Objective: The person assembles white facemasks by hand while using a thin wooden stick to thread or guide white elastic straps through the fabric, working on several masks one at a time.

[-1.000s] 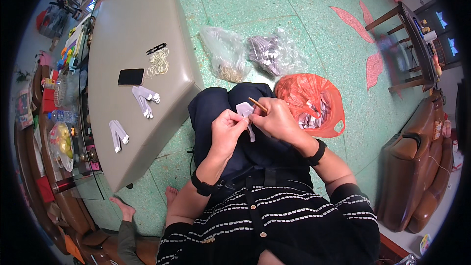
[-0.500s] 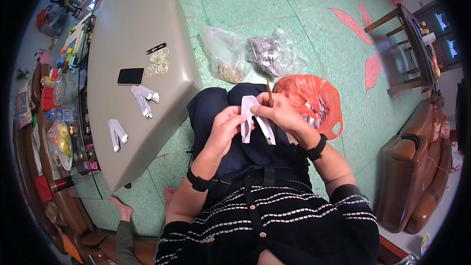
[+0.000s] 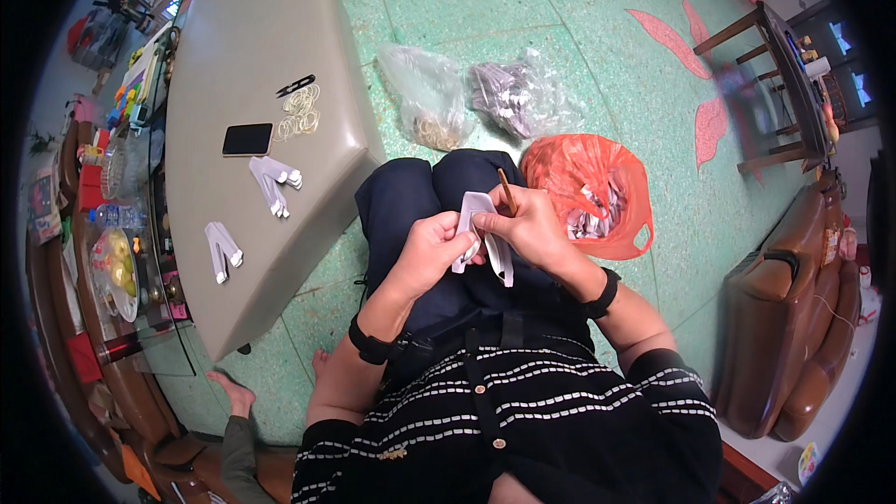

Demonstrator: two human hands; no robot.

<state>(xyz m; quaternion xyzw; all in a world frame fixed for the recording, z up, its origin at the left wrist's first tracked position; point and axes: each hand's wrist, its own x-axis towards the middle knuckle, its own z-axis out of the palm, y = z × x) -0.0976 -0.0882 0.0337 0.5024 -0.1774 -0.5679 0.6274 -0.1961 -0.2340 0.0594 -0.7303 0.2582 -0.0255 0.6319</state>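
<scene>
Over my lap, my left hand (image 3: 431, 247) and my right hand (image 3: 525, 224) hold a small bundle of white flat pieces (image 3: 471, 224) between them. My left fingers pinch the bundle's lower left side. My right hand grips its right side and also holds a thin brown stick (image 3: 506, 190) that points up and away from me. Both wrists wear black bands.
An orange plastic bag (image 3: 597, 194) with pale pieces lies on the green floor by my right knee. Two clear bags (image 3: 429, 98) (image 3: 523, 93) lie beyond my knees. At my left a grey table (image 3: 243, 28) carries a phone (image 3: 247, 139), rubber bands (image 3: 301, 112), and white bundles (image 3: 275, 179). A brown sofa (image 3: 793, 317) stands at right.
The white bundle has shifted lower and closer to me in my hands, and the stick now stands more upright above it.
</scene>
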